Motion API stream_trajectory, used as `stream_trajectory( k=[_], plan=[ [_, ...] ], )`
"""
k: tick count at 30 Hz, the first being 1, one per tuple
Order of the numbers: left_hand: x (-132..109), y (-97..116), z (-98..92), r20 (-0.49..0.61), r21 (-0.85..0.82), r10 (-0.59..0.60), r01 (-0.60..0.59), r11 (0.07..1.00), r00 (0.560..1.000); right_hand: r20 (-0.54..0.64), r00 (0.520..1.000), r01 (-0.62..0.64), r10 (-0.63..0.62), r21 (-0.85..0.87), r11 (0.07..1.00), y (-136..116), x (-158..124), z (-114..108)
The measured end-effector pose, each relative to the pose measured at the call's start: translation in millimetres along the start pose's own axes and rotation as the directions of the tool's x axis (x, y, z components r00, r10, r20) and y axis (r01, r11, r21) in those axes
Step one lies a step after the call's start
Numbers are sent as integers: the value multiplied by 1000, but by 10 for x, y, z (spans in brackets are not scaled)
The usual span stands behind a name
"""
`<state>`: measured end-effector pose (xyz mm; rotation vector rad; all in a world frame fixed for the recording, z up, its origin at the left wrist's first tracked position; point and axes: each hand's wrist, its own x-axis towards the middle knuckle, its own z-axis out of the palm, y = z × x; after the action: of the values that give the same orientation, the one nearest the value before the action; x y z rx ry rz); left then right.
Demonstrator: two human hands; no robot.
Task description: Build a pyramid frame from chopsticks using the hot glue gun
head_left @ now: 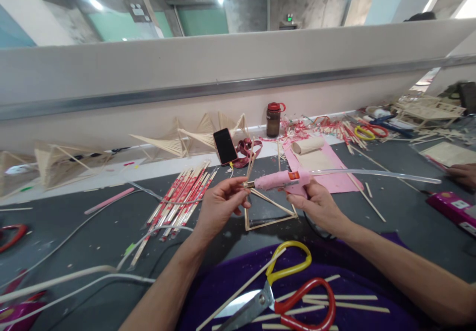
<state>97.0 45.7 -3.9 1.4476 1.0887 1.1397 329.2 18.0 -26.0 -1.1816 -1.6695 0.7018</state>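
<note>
My right hand [316, 204] is wrapped round the handle of a pink hot glue gun [277, 179], which points left. A long clear glue stick [375, 174] sticks out of its back end. At the gun's metal nozzle, my left hand [225, 202] pinches thin wooden sticks [252, 161] that rise from a frame. Below the gun, the triangular stick frame [271, 222] rests on the dark table. Closer to me, large scissors [266, 298] with one yellow and one red handle lie on purple cloth among loose sticks.
Wrapped chopsticks [178, 197] lie left of my hands, with white cables [92, 271] nearby. A phone [225, 146], a bottle [273, 120] and fan-shaped stick models [167, 140] stand along the low wall. Another person's hand [463, 174] is at the right edge, above a purple box [451, 212].
</note>
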Motion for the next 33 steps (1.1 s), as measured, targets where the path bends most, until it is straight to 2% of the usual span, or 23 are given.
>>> stream_trajectory(
  k=[5,10,12,14,18,20,21,25,29,33],
  plan=[
    [3,1,-7,4,-2,-8,8,1000,1000,43,995,-93,89,98,991,-49,-48,-6],
    [-1,18,3,-8,-4,-11,11,1000,1000,118,987,-140,106,327,935,-96,-101,-82],
    [-2,16,5,-3,-3,-7,7,1000,1000,105,990,-130,95,400,907,-100,-91,-143],
    [-2,8,2,5,-2,-1,1,1000,1000,29,994,-109,107,429,897,-97,-46,-231],
    [9,-15,-11,25,16,20,-20,1000,1000,-219,966,-54,135,340,939,-30,157,-496],
    [18,-22,-18,25,33,31,-32,999,999,-281,946,-77,164,298,952,80,285,-656],
    [23,-23,-21,21,42,36,-37,998,999,-285,937,-115,199,287,951,159,342,-735],
    [40,-19,-29,8,75,30,-30,997,1000,-164,907,-346,388,236,908,570,481,-956],
    [43,-15,-38,7,84,32,-33,996,999,-182,850,-494,494,50,868,944,519,-983],
    [42,-7,-35,-11,98,30,-28,995,999,-251,815,-566,522,-151,810,1131,531,-994]
  ],
)
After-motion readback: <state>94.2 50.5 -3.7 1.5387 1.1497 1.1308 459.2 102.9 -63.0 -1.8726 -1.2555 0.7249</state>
